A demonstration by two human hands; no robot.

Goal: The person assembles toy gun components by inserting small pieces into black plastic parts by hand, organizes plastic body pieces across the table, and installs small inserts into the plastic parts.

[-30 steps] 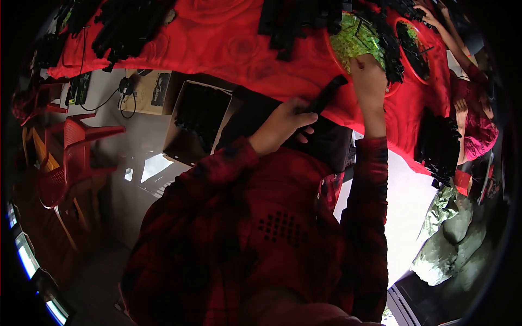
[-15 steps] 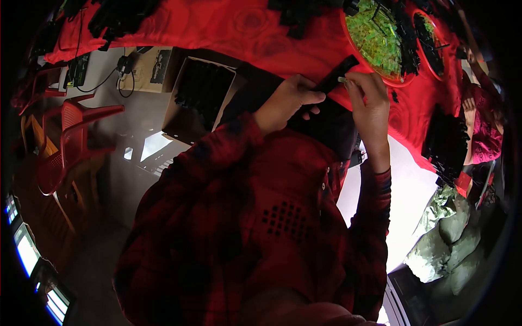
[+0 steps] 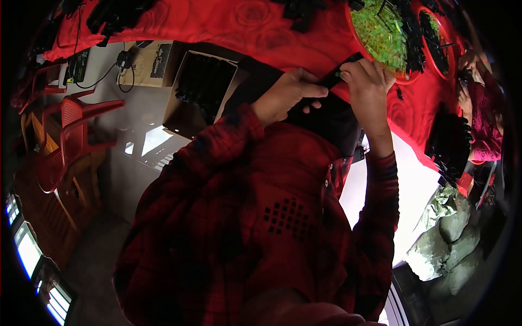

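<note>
A round red-rimmed tray (image 3: 408, 81) of green pieces (image 3: 383, 38) sits on a red-covered desk (image 3: 201, 24). Left of and below the tray, the left hand (image 3: 285, 98) grips a slim black piece (image 3: 333, 79). Just below the tray, the right hand (image 3: 370, 87) has its fingers pinched at that piece's far end; what they hold is hidden. Well left of the tray stands a cardboard box (image 3: 227, 92) filled with black pieces (image 3: 200, 81), and farther left, a red chair (image 3: 79, 115). Pale sacks (image 3: 435, 252) lie well below the tray, to its right.

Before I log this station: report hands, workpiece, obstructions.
Slim black bar in bare left hand. Bare right hand against it, partly covering it. Round red bowl of green pieces beyond, not blocking.
</note>
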